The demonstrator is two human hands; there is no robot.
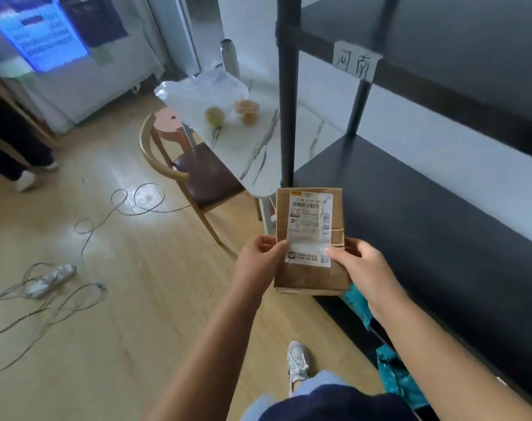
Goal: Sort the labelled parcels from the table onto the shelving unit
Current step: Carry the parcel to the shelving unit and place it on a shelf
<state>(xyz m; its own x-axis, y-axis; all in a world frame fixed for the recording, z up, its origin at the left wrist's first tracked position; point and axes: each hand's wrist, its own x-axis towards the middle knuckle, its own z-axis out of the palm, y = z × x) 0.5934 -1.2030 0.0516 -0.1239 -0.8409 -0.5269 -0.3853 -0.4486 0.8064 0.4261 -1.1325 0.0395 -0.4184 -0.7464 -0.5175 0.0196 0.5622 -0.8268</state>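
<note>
Grip: both hands clasp one brown parcel (309,241), thumbs pressed on its front face.
Left hand (257,256): holds the parcel's left edge; forearm extends from near, lower centre.
Right hand (360,262): holds the right edge; forearm enters from the lower right.
Parcel position: upright between the hands, label facing the camera, just left of the black shelving unit (425,214).
Parcel appearance: flat brown paper, string on the right side, white shipping label (310,227) with barcodes.
Shelf tag (356,60): handwritten, on the upper rail.
</note>
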